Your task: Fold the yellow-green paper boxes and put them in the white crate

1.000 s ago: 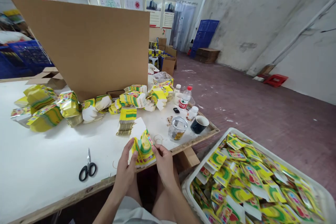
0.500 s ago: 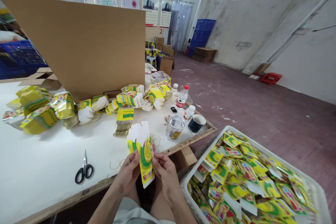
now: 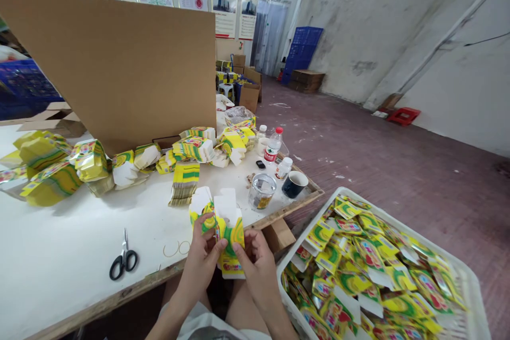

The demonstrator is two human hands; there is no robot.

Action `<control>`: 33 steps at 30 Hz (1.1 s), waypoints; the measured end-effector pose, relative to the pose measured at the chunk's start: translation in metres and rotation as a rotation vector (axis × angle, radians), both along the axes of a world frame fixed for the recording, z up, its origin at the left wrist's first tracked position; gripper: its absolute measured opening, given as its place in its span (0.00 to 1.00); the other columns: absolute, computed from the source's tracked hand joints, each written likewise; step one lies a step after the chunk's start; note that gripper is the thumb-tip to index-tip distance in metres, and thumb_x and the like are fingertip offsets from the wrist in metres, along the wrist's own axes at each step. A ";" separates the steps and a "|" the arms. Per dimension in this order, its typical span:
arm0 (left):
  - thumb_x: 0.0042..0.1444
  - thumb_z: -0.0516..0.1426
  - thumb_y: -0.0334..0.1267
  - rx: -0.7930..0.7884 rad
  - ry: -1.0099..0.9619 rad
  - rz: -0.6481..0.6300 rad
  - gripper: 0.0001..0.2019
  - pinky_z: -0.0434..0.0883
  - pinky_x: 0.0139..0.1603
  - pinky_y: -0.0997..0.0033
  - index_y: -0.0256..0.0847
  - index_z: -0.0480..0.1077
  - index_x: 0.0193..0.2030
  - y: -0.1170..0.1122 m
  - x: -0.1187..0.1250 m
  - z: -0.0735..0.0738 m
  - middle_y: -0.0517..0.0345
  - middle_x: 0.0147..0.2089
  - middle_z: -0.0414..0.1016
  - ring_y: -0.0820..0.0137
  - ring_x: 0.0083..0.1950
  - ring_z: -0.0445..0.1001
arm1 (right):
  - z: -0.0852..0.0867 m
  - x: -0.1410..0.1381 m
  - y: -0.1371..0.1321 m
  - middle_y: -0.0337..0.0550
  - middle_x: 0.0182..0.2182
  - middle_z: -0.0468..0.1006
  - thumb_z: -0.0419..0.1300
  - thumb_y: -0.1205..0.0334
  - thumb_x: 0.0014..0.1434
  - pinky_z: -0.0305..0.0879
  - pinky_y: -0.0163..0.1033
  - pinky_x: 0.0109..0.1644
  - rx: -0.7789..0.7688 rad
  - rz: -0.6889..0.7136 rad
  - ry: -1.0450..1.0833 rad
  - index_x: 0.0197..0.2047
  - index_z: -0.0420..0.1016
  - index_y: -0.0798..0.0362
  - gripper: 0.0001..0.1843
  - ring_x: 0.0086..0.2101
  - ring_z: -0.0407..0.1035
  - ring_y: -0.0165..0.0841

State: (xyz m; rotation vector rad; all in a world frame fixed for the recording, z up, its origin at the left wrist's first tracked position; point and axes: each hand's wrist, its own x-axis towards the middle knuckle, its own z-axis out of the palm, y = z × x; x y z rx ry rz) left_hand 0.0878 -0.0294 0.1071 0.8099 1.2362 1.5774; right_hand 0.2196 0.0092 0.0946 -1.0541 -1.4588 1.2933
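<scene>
A flat yellow-and-green printed carton [image 3: 232, 236] with white flaps at its top is held over the table's front edge. My left hand [image 3: 204, 249] grips its left side, thumb in front, with some fingers reaching behind a second printed panel [image 3: 196, 211] on the left. Whether that panel belongs to the same carton or to another one, I cannot tell. My right hand [image 3: 257, 260] pinches the carton's right edge, its thumb on the printed face. Just beyond stands a stack of folded cartons [image 3: 185, 183].
Black-handled scissors [image 3: 124, 260] lie on the white table [image 3: 79, 239] at left. A tin [image 3: 262, 191], a dark mug [image 3: 295, 185] and bottles stand at its right corner. A white crate [image 3: 285, 260] full of cartons is at right. A large cardboard sheet [image 3: 139, 74] rises behind piled cartons.
The carton has turned to show its broad face, and a second panel now stands apart on the left. My left fingers have moved up between the panels. The view has shifted slightly.
</scene>
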 end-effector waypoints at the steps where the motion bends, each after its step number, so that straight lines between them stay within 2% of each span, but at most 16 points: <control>1: 0.56 0.63 0.43 0.012 0.013 -0.044 0.32 0.73 0.48 0.65 0.47 0.54 0.64 -0.002 -0.001 0.001 0.51 0.48 0.80 0.62 0.47 0.79 | 0.003 0.004 0.002 0.42 0.37 0.79 0.63 0.54 0.57 0.69 0.36 0.36 -0.001 0.036 0.030 0.50 0.70 0.50 0.18 0.32 0.72 0.33; 3: 0.57 0.61 0.42 0.020 0.027 -0.143 0.30 0.73 0.48 0.66 0.47 0.55 0.64 -0.005 -0.003 0.003 0.50 0.48 0.79 0.62 0.47 0.78 | 0.010 0.012 0.006 0.43 0.42 0.78 0.62 0.55 0.59 0.69 0.36 0.38 -0.013 0.115 0.094 0.59 0.64 0.48 0.26 0.34 0.72 0.33; 4: 0.58 0.61 0.42 0.021 0.023 -0.194 0.28 0.73 0.46 0.67 0.46 0.57 0.63 -0.006 -0.004 0.003 0.50 0.47 0.79 0.62 0.45 0.78 | 0.014 0.017 0.008 0.43 0.40 0.77 0.61 0.54 0.59 0.69 0.36 0.38 -0.018 0.156 0.107 0.59 0.64 0.48 0.26 0.34 0.71 0.33; 7: 0.57 0.62 0.40 0.035 -0.056 -0.345 0.21 0.73 0.41 0.69 0.46 0.64 0.56 -0.007 -0.005 0.006 0.53 0.43 0.80 0.64 0.41 0.79 | 0.023 0.028 0.016 0.39 0.31 0.76 0.60 0.52 0.61 0.66 0.35 0.35 -0.017 0.267 0.064 0.47 0.74 0.50 0.15 0.31 0.70 0.34; 10: 0.55 0.64 0.39 0.066 -0.132 -0.432 0.16 0.72 0.39 0.71 0.46 0.67 0.48 -0.006 -0.002 0.011 0.55 0.41 0.80 0.66 0.40 0.79 | 0.033 0.035 0.023 0.40 0.29 0.75 0.58 0.51 0.63 0.65 0.35 0.36 0.073 0.271 -0.019 0.35 0.78 0.51 0.13 0.32 0.69 0.34; 11: 0.55 0.64 0.39 0.067 -0.143 -0.442 0.16 0.72 0.39 0.71 0.47 0.66 0.49 -0.005 -0.001 0.014 0.55 0.41 0.80 0.66 0.40 0.79 | 0.035 0.035 0.025 0.41 0.29 0.75 0.57 0.52 0.63 0.65 0.36 0.38 0.114 0.257 -0.044 0.33 0.78 0.51 0.14 0.33 0.70 0.35; 13: 0.56 0.63 0.39 0.061 -0.157 -0.446 0.23 0.73 0.41 0.69 0.50 0.61 0.57 -0.003 0.001 0.018 0.54 0.42 0.80 0.65 0.41 0.80 | 0.038 0.035 0.028 0.42 0.31 0.76 0.57 0.52 0.63 0.66 0.38 0.42 0.159 0.212 -0.062 0.34 0.78 0.51 0.14 0.35 0.71 0.36; 15: 0.57 0.62 0.39 0.045 -0.157 -0.451 0.31 0.73 0.43 0.66 0.53 0.53 0.64 0.000 0.002 0.020 0.53 0.44 0.80 0.63 0.43 0.80 | 0.038 0.034 0.030 0.44 0.34 0.77 0.59 0.52 0.62 0.68 0.39 0.43 0.141 0.148 -0.017 0.42 0.77 0.50 0.13 0.37 0.72 0.37; 16: 0.57 0.62 0.39 0.039 -0.149 -0.453 0.32 0.73 0.44 0.65 0.53 0.52 0.65 0.002 0.002 0.020 0.52 0.45 0.80 0.63 0.44 0.79 | 0.038 0.035 0.031 0.44 0.36 0.78 0.59 0.51 0.62 0.69 0.39 0.43 0.128 0.109 0.011 0.47 0.76 0.50 0.14 0.38 0.72 0.38; 18: 0.57 0.62 0.40 0.022 -0.104 -0.452 0.28 0.73 0.46 0.65 0.51 0.57 0.63 0.005 0.002 0.019 0.51 0.47 0.80 0.62 0.45 0.79 | 0.038 0.037 0.033 0.45 0.39 0.78 0.59 0.52 0.62 0.69 0.40 0.45 0.137 0.047 0.029 0.51 0.74 0.49 0.16 0.40 0.73 0.38; 21: 0.58 0.61 0.41 -0.006 0.025 -0.403 0.21 0.73 0.43 0.66 0.48 0.64 0.57 0.009 0.001 0.013 0.51 0.46 0.80 0.63 0.42 0.78 | 0.041 0.045 0.036 0.46 0.41 0.79 0.55 0.52 0.65 0.66 0.42 0.51 0.203 0.054 -0.025 0.44 0.79 0.49 0.14 0.44 0.72 0.39; 23: 0.58 0.60 0.40 -0.030 0.112 -0.350 0.19 0.73 0.41 0.67 0.47 0.66 0.57 0.010 0.002 0.010 0.50 0.48 0.79 0.63 0.40 0.78 | 0.043 0.048 0.036 0.45 0.38 0.80 0.55 0.53 0.64 0.67 0.42 0.48 0.151 0.148 -0.066 0.43 0.80 0.50 0.15 0.41 0.73 0.39; 26: 0.59 0.59 0.39 -0.034 0.137 -0.325 0.20 0.72 0.44 0.67 0.46 0.66 0.58 0.011 0.006 0.009 0.49 0.54 0.76 0.62 0.46 0.77 | 0.042 0.048 0.036 0.39 0.30 0.79 0.61 0.57 0.59 0.67 0.36 0.34 0.021 0.243 -0.175 0.52 0.75 0.50 0.18 0.29 0.72 0.34; 29: 0.59 0.59 0.39 -0.017 0.067 -0.378 0.22 0.71 0.50 0.65 0.45 0.64 0.61 0.010 0.008 0.014 0.49 0.55 0.76 0.60 0.52 0.75 | 0.040 0.043 0.037 0.35 0.25 0.77 0.60 0.61 0.56 0.63 0.34 0.29 0.054 0.193 -0.327 0.52 0.72 0.50 0.19 0.25 0.69 0.32; 33: 0.58 0.60 0.40 -0.018 0.006 -0.394 0.22 0.71 0.48 0.66 0.43 0.63 0.59 0.010 0.007 0.018 0.49 0.49 0.79 0.61 0.49 0.77 | 0.041 0.038 0.036 0.30 0.18 0.69 0.60 0.60 0.56 0.57 0.33 0.27 0.102 0.157 -0.478 0.50 0.70 0.50 0.17 0.22 0.64 0.31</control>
